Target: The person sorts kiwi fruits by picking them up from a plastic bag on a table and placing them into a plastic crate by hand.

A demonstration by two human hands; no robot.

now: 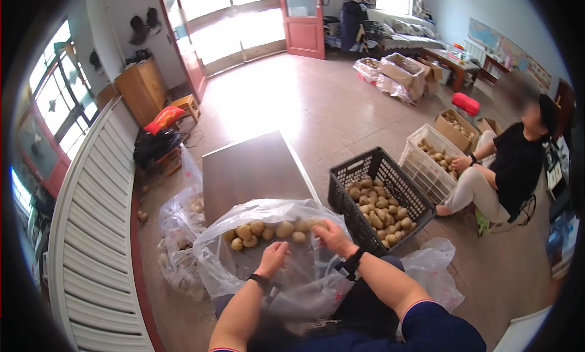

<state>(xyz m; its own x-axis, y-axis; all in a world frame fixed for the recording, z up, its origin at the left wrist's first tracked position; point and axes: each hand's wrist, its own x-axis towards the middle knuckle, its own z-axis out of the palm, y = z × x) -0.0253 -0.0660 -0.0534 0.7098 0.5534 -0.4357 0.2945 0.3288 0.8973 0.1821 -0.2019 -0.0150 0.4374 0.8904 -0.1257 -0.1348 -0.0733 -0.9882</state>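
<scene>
A clear plastic bag (213,254) lies spread open over the near end of a low brown-topped table (253,175). Several potatoes (284,229) sit in a rough row inside it. My right hand (333,237) is at the right end of that row, its fingers closed on a potato at the bag's mouth. My left hand (272,259) is above the bag, just in front of the row, with its fingers curled closed. Whatever those fingers hold, if anything, is hidden. Just right of my right hand stands a black plastic crate (339,190) partly filled with potatoes.
A person (518,163) sits at the right with hands at a white crate (420,172) of potatoes, a cardboard box (448,130) behind it. Filled plastic bags (183,254) lie left of the table, beside a white radiator (97,248). Another plastic bag (434,270) lies right of my knees.
</scene>
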